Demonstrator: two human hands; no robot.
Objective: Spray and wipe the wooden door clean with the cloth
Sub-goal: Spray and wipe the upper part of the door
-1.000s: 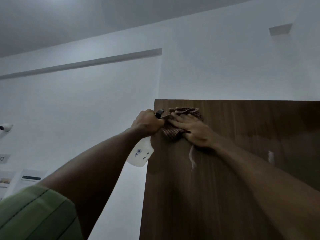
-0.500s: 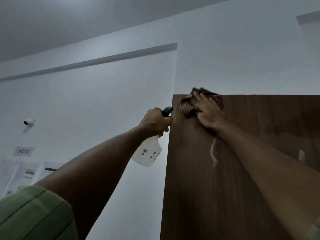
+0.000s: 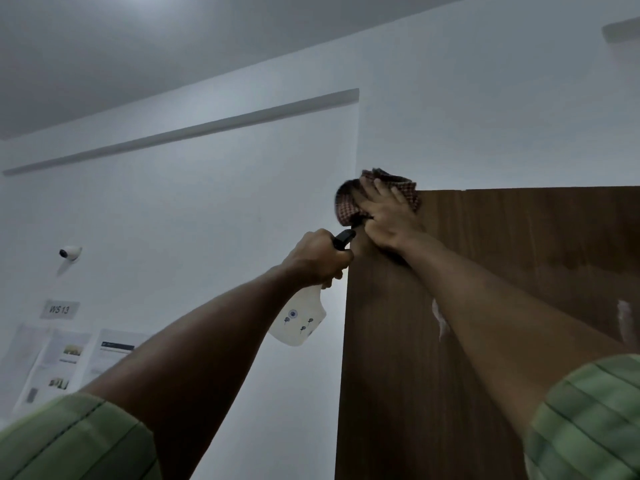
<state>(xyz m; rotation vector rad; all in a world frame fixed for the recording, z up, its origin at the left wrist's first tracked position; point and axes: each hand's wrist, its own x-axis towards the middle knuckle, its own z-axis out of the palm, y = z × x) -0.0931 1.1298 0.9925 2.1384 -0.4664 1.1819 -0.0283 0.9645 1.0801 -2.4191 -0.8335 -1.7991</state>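
The dark wooden door (image 3: pixel 408 375) fills the lower right, its top left corner near the middle of the view. My right hand (image 3: pixel 388 216) presses a red checked cloth (image 3: pixel 348 204) flat against that top corner; the cloth spills over the door's top and left edge. Just below and to the left, my left hand (image 3: pixel 317 259) grips the neck of a white spray bottle (image 3: pixel 299 322) with a black trigger head; the bottle hangs beside the door's left edge. White streaks of foam (image 3: pixel 440 320) run down the door below my right forearm.
White wall surrounds the door. A small security camera (image 3: pixel 70 252) is mounted on the left wall, above a "WS 13" sign (image 3: pixel 59 309) and several posted sheets (image 3: pixel 69 358). A ledge crosses the wall high up.
My right hand has slid the cloth up and left from the door face to its top left corner. My left hand with the bottle stays just below it.
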